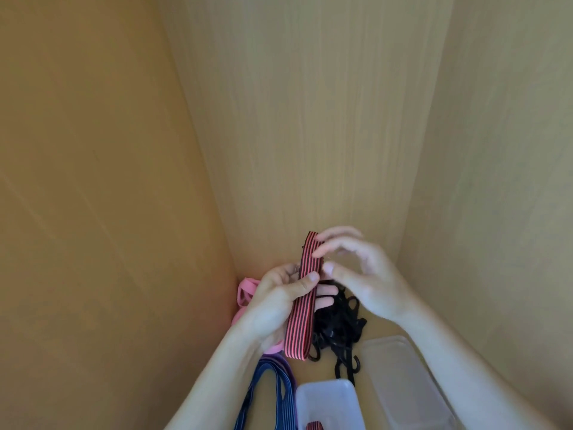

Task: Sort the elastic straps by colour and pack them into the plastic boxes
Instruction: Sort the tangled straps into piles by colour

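Note:
My left hand (279,301) grips a folded red-and-black striped strap (302,302), thumb pressed across its front. My right hand (356,274) hovers at the strap's upper end, fingers loosely curved and touching its edge. Below the hands lies a tangle of black straps with hooks (338,330). Pink straps (246,293) lie in the left corner and blue striped straps (269,389) at the bottom left. A white plastic box (328,398) at the bottom holds a bit of another red striped strap (313,426). A clear plastic box (403,383) stands to its right.
Wooden cabinet walls (310,135) close in on the left, back and right. The straps and boxes sit on the narrow wooden floor (381,332) between them.

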A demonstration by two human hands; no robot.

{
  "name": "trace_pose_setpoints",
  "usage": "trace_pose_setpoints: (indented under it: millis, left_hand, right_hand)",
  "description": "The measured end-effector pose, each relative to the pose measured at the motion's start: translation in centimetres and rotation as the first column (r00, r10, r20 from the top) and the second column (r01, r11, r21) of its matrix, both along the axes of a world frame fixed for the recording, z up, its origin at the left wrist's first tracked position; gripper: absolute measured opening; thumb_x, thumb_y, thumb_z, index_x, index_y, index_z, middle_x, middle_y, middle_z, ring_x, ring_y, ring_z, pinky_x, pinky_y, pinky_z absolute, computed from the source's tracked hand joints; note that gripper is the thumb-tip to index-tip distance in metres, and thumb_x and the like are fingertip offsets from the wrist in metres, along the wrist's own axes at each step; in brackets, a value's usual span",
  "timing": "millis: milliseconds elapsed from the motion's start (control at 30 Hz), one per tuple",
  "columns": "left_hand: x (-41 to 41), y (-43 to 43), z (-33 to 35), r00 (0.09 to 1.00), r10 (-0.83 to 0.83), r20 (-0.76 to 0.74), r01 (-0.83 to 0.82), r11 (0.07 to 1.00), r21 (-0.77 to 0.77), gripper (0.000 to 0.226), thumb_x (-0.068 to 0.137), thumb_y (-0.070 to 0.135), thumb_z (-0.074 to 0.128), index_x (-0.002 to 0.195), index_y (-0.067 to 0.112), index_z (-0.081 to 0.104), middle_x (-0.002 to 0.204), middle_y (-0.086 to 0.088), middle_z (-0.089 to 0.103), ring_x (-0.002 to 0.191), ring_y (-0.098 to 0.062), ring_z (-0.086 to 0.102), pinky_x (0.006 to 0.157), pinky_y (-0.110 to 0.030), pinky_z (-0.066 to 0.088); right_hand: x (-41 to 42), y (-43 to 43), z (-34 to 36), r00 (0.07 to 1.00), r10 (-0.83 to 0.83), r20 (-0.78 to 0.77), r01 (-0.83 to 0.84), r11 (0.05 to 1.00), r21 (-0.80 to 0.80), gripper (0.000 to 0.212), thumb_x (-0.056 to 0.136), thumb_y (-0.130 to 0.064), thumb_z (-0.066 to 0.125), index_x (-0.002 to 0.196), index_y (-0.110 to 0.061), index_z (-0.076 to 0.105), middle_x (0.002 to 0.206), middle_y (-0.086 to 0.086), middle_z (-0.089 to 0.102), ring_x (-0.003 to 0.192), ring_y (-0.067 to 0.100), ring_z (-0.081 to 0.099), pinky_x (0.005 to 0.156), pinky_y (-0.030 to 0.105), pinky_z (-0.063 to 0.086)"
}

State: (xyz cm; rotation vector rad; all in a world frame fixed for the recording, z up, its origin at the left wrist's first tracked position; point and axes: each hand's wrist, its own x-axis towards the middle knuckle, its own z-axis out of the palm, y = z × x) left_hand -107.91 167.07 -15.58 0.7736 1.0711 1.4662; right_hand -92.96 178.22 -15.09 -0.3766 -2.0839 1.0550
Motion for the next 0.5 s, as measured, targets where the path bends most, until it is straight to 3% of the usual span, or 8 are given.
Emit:
trace_pose_setpoints:
  millis: [100,200,333,433,500]
  left_hand:
    - [0.3,0.2,-0.1,0.996,-0.033,-0.081,0.034,0.999,0.011,0.031,0.098,0.001,0.056,0.128,-0.006,0.053,0.109,-0.025,0.069,0.081,-0.029,0.072,0.066,-0.029,0.06]
    - [0.9,0.1,-0.1,0.984,-0.04,-0.173,0.044,0.999,0.02,0.028,0.1,0.003,0.054,0.127,-0.003,0.052,0.1,-0.017,0.07,0.075,-0.024,0.068,0.065,-0.028,0.059]
    - [1.0,0.0,-0.3,0.977,-0.056,-0.208,0.066,0.997,0.041,0.024,0.101,0.003,0.053,0.124,-0.002,0.052,0.082,-0.004,0.066,0.066,-0.021,0.057,0.058,-0.025,0.054]
    - [0.8,0.2,-0.8,0.984,-0.075,-0.16,0.083,0.996,0.042,0.023,0.101,0.004,0.055,0.123,0.004,0.052,0.087,-0.005,0.064,0.065,-0.02,0.054,0.058,-0.029,0.055]
    - [0.7,0.1,-1.3,0.983,-0.108,-0.15,0.117,0.992,0.052,0.023,0.099,0.01,0.057,0.121,0.009,0.05,0.079,-0.003,0.06,0.062,-0.021,0.053,0.06,-0.032,0.053]
  right_hand:
    - [-0.4,1.1,0.5,0.989,-0.131,0.071,0.145,0.958,-0.246,0.023,0.096,-0.034,0.066,0.117,-0.027,0.067,0.125,-0.01,0.063,0.123,0.009,0.056,0.11,0.033,0.04]
    - [-0.5,1.4,0.2,0.993,0.049,0.112,0.011,0.877,-0.48,0.037,0.092,-0.044,0.06,0.117,-0.019,0.07,0.117,-0.004,0.073,0.118,0.01,0.063,0.116,0.041,0.036]
    - [-0.2,1.4,-0.4,0.991,0.129,0.022,-0.102,0.868,-0.486,0.035,0.092,-0.037,0.067,0.116,-0.012,0.069,0.111,0.005,0.075,0.114,0.022,0.067,0.112,0.042,0.042]
    - [-0.4,1.4,-0.3,0.995,0.105,-0.001,-0.093,0.882,-0.461,0.035,0.088,-0.038,0.07,0.114,-0.014,0.072,0.11,0.003,0.076,0.111,0.018,0.069,0.104,0.032,0.047]
    - [-0.7,1.3,-0.4,0.996,0.082,-0.029,-0.086,0.877,-0.473,0.035,0.084,-0.038,0.072,0.111,-0.016,0.073,0.108,0.001,0.077,0.107,0.015,0.07,0.095,0.022,0.05]
